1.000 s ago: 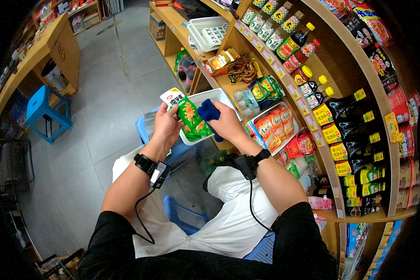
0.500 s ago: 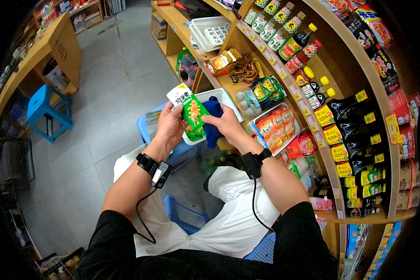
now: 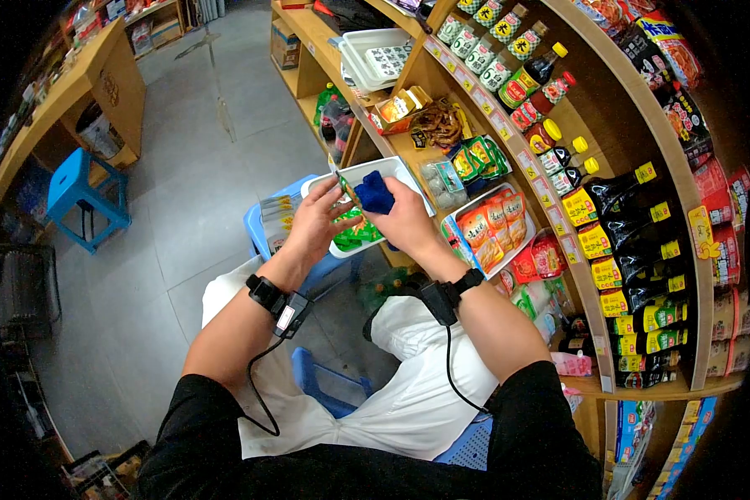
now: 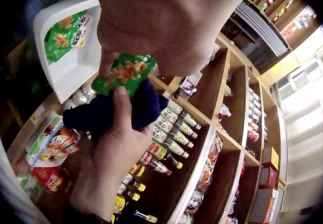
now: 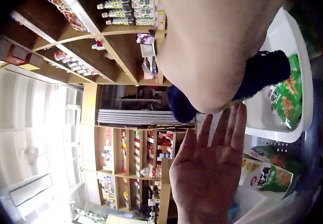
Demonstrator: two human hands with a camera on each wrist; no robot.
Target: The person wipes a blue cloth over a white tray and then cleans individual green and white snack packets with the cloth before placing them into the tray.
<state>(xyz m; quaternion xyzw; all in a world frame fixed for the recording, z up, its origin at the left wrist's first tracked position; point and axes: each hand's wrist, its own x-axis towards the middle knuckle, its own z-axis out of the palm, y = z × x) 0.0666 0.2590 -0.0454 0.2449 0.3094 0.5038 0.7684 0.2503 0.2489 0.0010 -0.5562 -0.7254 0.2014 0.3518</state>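
Observation:
My right hand (image 3: 408, 218) holds a green snack packet (image 4: 128, 73) together with a dark blue cloth (image 3: 375, 193), its thumb on the packet's printed face in the left wrist view. From the head view the packet stands nearly edge-on. My left hand (image 3: 312, 225) has its fingers extended along the packet's other side; the right wrist view shows its palm facing up and fingers straight, fingertips at the packet. Beneath both hands is a white plastic bin (image 4: 75, 75) with more green packets (image 3: 358, 236) inside.
The bin sits on a blue stool (image 3: 255, 227), with further packets (image 3: 278, 218) beside it. To the right, a wooden shelf (image 3: 592, 367) carries sauce bottles (image 3: 604, 242) and a tray of orange packets (image 3: 487, 227). Another blue stool (image 3: 83, 196) stands on the floor at left.
The packet has turned from showing its front to nearly edge-on. My left hand has loosened from gripping its edge to straightened fingers, while the right hand keeps the cloth against it.

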